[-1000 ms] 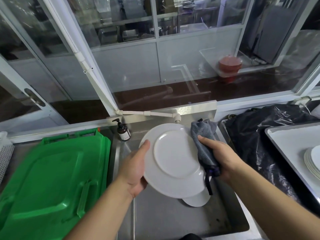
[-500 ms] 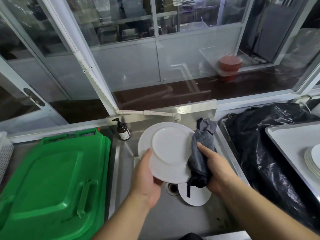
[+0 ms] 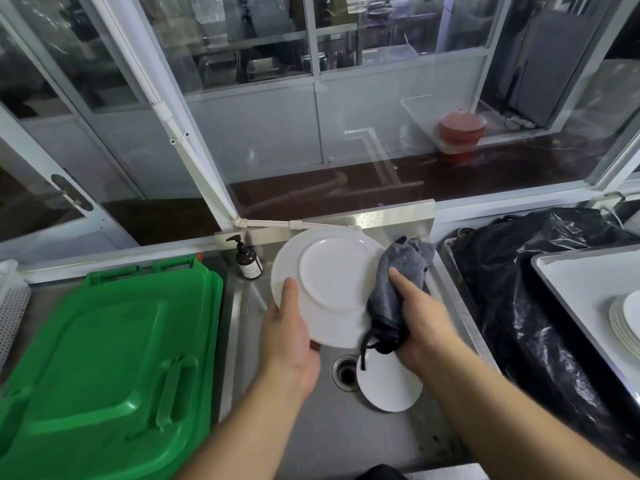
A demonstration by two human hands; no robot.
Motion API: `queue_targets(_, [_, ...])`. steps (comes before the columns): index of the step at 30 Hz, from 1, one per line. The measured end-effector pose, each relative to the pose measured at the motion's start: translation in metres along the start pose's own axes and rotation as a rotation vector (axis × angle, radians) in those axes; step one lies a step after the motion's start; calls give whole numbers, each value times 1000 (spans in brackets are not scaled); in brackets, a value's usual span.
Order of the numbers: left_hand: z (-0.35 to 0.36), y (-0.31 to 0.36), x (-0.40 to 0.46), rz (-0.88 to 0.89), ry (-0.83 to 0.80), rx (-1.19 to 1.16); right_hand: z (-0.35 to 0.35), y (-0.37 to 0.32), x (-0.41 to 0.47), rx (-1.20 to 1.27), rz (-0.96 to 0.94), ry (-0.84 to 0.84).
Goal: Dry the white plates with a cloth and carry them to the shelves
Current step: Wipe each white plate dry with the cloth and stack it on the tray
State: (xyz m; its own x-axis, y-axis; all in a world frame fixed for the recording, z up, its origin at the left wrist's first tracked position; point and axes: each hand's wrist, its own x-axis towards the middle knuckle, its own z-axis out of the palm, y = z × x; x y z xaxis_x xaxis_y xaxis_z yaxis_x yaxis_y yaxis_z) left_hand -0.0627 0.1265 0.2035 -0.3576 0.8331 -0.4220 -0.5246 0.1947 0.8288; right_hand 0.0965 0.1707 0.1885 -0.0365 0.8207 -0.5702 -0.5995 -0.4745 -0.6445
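Left hand [image 3: 289, 336] is gripping the white plate [image 3: 329, 285] by its lower-left rim, holding it tilted over the sink [image 3: 346, 441] — right hand [image 3: 420, 323] is clutching the grey cloth [image 3: 398, 282], which is touching the plate's right edge — wiping proceeds leftward.

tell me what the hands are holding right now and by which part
The left hand grips the white plate by its lower-left rim, thumb on the underside facing the camera. The right hand holds the bunched grey cloth against the plate's right edge.
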Motion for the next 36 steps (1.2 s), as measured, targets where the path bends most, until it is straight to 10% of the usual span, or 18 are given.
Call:
queue_targets(6, [-1, -25, -13, -76, -16, -157, -8, 23, -2, 69, 47, 22])
queue_targets(17, [-32, 38, 15, -220, -218, 229, -22, -39, 8, -323, 67, -236])
queue_targets(29, [2, -23, -12, -178, 1, -186, -10, 20, -1, -14, 58, 87])
queue_targets(36, [-42, 4, 12, -269, -160, 26, -27, -27, 5, -346, 25, -133])
